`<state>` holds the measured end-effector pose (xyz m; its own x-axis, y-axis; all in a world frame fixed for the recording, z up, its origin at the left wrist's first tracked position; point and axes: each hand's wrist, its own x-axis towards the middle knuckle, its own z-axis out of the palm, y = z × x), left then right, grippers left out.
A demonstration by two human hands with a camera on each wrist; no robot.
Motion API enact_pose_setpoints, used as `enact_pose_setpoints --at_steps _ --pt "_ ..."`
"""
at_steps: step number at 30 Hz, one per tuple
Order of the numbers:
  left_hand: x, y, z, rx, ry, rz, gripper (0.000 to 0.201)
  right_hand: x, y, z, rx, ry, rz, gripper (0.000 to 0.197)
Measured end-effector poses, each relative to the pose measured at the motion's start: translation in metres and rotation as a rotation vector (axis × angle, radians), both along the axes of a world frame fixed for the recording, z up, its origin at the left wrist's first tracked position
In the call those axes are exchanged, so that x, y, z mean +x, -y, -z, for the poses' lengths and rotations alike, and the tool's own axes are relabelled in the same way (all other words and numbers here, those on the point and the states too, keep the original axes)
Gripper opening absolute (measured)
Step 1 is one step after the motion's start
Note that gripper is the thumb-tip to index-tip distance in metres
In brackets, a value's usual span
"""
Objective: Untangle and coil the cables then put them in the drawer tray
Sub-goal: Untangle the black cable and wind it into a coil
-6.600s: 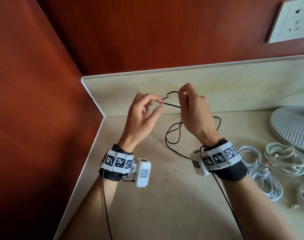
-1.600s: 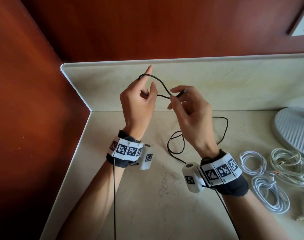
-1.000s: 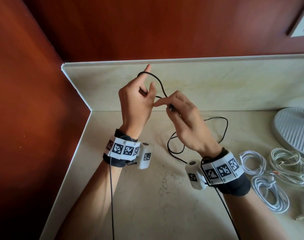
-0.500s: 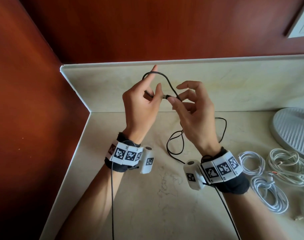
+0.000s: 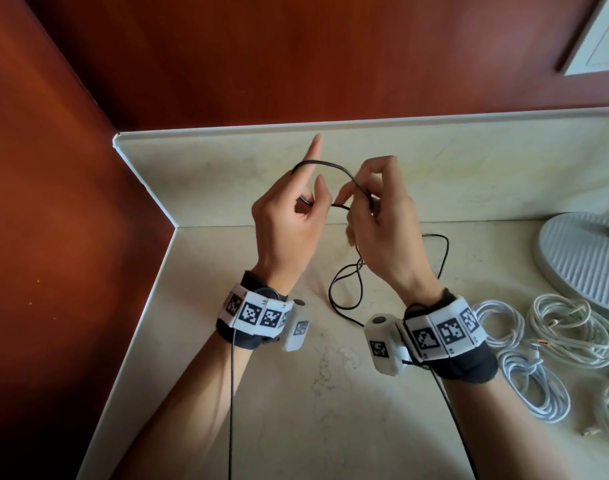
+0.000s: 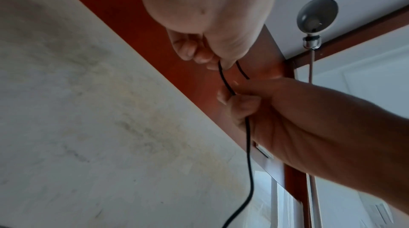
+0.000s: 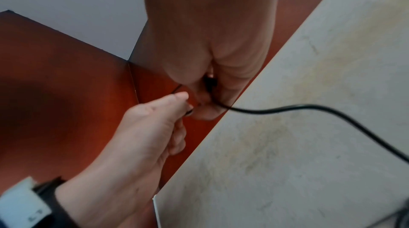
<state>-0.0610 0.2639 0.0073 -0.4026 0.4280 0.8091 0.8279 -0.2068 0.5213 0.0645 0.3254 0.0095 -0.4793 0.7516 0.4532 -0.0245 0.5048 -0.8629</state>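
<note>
Cable work goes on above the bench (image 5: 296, 393): the left hand (image 5: 285, 233) holds a loop of the black cable (image 5: 334, 166) hooked over its raised forefinger, thumb apparently pinching the strand. The right hand (image 5: 382, 233) pinches the same cable just beside it with curled fingers. The cable's slack hangs to the bench in loose loops between the wrists. White cables (image 5: 538, 334) lie bundled at right, near a ribbed grey base (image 5: 583, 258).
</note>
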Motion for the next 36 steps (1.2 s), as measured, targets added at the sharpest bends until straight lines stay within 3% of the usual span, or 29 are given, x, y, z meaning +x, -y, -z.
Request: enact_pose_setpoints --at_steps 2,9,16,20,22,23,26,28,32,36 --pt "-0.01 -0.002 0.001 -0.003 0.066 -0.006 0.042 0.001 -0.001 -0.001 -0.011 0.022 -0.074 0.01" --pt "-0.025 -0.006 0.006 0.007 0.217 -0.05 0.05 0.0 -0.003 0.004 0.094 0.157 -0.269 0.025" --pt "-0.028 -0.003 0.002 0.032 0.334 -0.04 0.064 -0.01 0.009 0.005 0.01 0.168 -0.092 0.01" --pt "-0.028 -0.007 0.004 -0.036 0.436 -0.032 0.041 -0.014 0.016 0.008 0.082 0.243 -0.013 0.023" --pt "-0.032 -0.006 0.004 -0.091 0.564 -0.022 0.05 -0.015 0.017 0.011 0.169 0.279 -0.029 0.028" --pt "-0.034 -0.006 0.003 -0.119 0.633 0.0 0.053 -0.015 0.017 0.01 0.194 0.281 -0.049 0.028" --pt "-0.038 -0.001 -0.008 -0.185 0.732 0.144 0.029 -0.009 0.016 0.005 0.158 0.2 -0.114 0.021" --pt "-0.042 0.003 -0.015 -0.222 0.743 0.223 0.029 -0.005 0.012 0.003 0.093 0.138 -0.157 0.019" --pt "-0.051 0.007 -0.018 -0.221 0.788 0.323 0.046 -0.004 0.007 0.002 -0.131 -0.002 -0.261 0.02" --pt "-0.049 0.007 -0.02 -0.281 0.901 0.575 0.081 -0.006 0.004 0.004 -0.313 -0.082 -0.319 0.022"
